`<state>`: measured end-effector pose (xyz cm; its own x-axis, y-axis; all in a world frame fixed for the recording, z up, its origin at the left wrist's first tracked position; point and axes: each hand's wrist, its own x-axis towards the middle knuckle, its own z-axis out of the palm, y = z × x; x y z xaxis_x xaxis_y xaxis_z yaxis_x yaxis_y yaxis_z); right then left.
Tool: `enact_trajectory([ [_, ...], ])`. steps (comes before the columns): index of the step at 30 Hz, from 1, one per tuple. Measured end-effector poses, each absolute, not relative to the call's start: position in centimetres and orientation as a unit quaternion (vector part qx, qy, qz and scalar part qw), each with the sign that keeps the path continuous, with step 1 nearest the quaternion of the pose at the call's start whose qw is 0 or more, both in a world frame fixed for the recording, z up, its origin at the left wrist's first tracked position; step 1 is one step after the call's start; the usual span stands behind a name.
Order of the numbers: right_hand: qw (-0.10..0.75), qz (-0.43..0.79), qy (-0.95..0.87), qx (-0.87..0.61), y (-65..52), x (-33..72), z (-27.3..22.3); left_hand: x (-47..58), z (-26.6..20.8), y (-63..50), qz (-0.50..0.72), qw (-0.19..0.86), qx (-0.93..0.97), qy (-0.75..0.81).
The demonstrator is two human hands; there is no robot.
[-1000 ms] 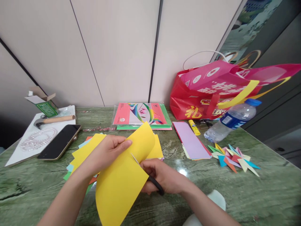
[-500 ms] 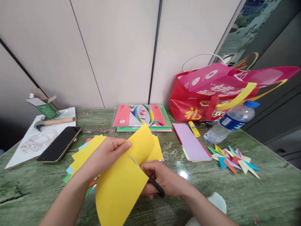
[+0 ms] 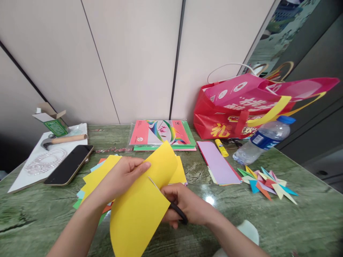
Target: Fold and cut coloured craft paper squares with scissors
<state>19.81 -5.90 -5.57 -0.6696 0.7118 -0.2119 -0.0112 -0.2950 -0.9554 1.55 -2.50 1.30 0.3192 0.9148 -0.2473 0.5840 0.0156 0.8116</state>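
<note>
A sheet of yellow paper (image 3: pixel 139 217) is held up over the table, partly cut across, its upper part bending away. My left hand (image 3: pixel 127 175) pinches it near the upper left edge, thumb on the near face. With its fingers closed round the black handles, my right hand (image 3: pixel 184 205) holds scissors (image 3: pixel 177 211) at the sheet's right side. One thin blade shows along the cut; the rest lies behind the paper. Beneath my left forearm a fanned pile of coloured paper (image 3: pixel 100 169) spreads out. More yellow paper (image 3: pixel 179 173) lies behind the sheet.
Packs of coloured paper (image 3: pixel 139 132) lie at the back. To the right are purple paper strips (image 3: pixel 219 162), a glue stick (image 3: pixel 221 147), a water bottle (image 3: pixel 262 139), a red bag (image 3: pixel 209 117) and folded paper pieces (image 3: pixel 268 182). On the left are a phone (image 3: pixel 69 166), hammer (image 3: pixel 64 140), beads (image 3: pixel 45 160) and small box (image 3: pixel 55 125).
The camera view has shifted very slightly. Both hands, the yellow sheet and the scissors keep nearly the same pose.
</note>
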Motion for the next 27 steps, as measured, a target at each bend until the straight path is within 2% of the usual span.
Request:
enact_trajectory([
  [11, 0.271, 0.740, -0.519, -0.330, -5.6, 19.9, -5.8, 2.2, 1.2, -2.7, 0.186, 0.442, 0.688, 0.544],
  [20, 0.286, 0.756, -0.492, -0.324, -5.7, 20.3, -5.1, 1.6, 2.2, -3.0, 0.251, 0.470, 0.677, 0.508],
  [23, 0.281, 0.756, -0.495, -0.322, -5.6, 20.6, -5.3, 0.8, 2.3, -3.0, 0.236, 0.486, 0.695, 0.474],
  [27, 0.278, 0.753, -0.509, -0.310, -5.6, 20.7, -5.4, 0.3, 2.1, -3.0, 0.185, 0.452, 0.728, 0.481],
])
